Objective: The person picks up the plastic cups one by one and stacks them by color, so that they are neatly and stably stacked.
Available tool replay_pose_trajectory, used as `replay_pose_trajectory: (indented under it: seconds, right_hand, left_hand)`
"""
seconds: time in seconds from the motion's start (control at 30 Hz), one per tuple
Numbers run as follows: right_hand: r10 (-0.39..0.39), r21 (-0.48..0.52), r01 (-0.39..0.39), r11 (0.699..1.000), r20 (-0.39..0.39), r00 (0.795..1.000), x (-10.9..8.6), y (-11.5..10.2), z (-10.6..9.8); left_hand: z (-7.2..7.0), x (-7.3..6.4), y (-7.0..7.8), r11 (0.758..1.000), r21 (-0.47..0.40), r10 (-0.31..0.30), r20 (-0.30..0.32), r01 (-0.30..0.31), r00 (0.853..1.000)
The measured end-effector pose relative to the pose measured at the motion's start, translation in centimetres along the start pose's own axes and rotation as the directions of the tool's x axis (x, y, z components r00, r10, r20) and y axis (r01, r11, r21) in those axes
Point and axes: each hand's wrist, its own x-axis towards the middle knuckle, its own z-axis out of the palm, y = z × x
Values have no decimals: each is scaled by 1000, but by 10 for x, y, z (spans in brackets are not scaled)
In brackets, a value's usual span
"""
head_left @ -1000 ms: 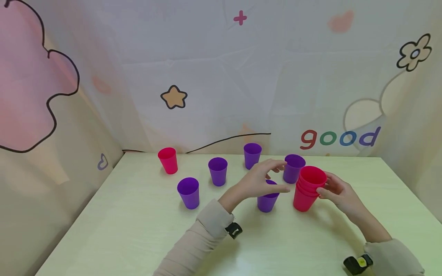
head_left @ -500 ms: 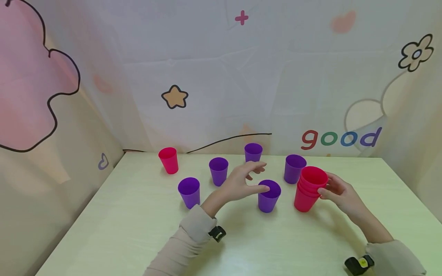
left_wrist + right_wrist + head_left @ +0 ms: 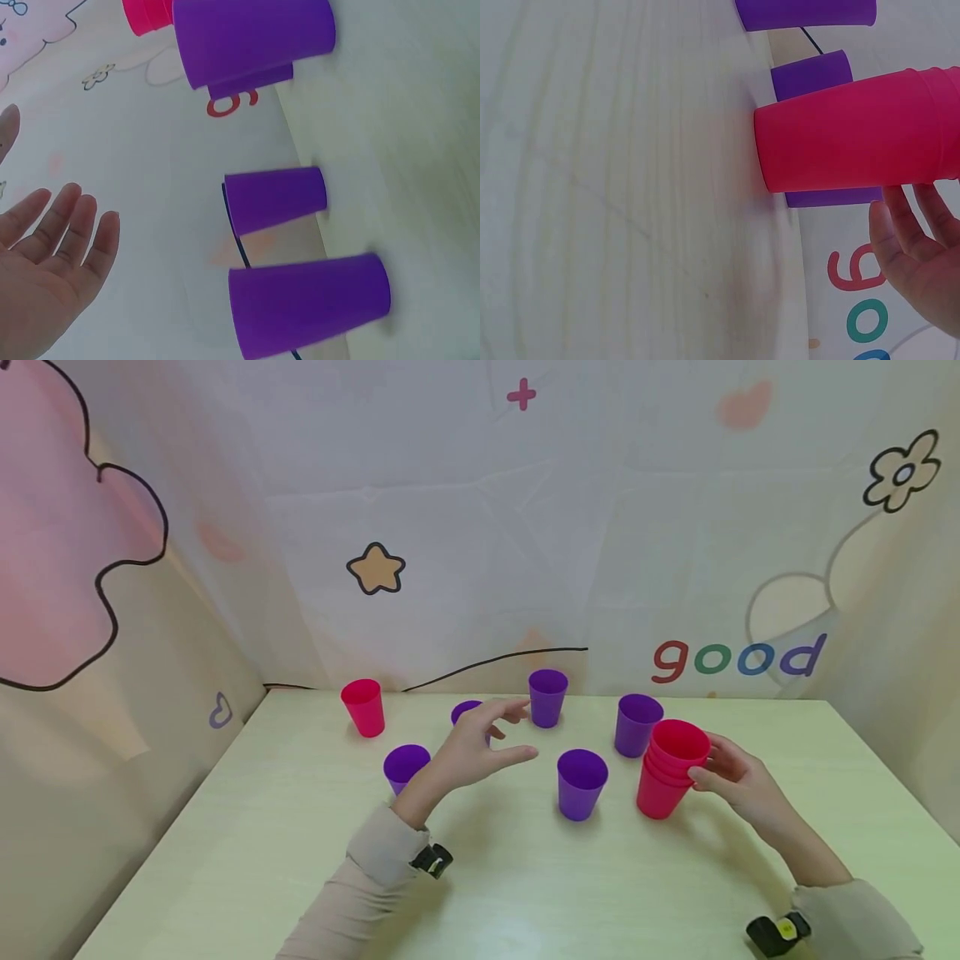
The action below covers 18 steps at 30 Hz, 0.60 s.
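Note:
My right hand [image 3: 746,785] holds a stack of nested red cups [image 3: 667,789] by its right side near the rims, thumb in front and fingers behind. The stack stands upright on the table at the right, and in the right wrist view its fingertips touch the red wall [image 3: 840,139]. My left hand [image 3: 468,752], fingers apart from the thumb and nothing between them, hovers mid-table. It partly covers a purple cup [image 3: 465,712] behind it, and its wrist hides the lower part of another purple cup [image 3: 406,764]. In the left wrist view the palm [image 3: 41,289] is bare.
A single red cup [image 3: 365,708] stands at the back left. More purple cups stand upright: one [image 3: 579,785] between the hands, one [image 3: 547,700] at the back, one [image 3: 636,727] just behind the stack. A printed cloth [image 3: 450,527] hangs behind the table [image 3: 525,893].
My left hand has moved left, away from the red stack and past the front purple cup. The right hand and the red stack have stayed in place.

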Motion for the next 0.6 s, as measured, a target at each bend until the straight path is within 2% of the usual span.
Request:
replay_pose_trajectory:
  seconds: [0.4,0.6]
  right_hand:
    - [-2,3,2,1000,-2,1000,0,-3,0]
    - [0,8,0,1000,-2,1000,0,-2,1]
  left_hand:
    - [-31,-15,-10,997,-4,-74,-32,74,997]
    - [-49,-24,-22,988,-21,-152,-53,151,987]
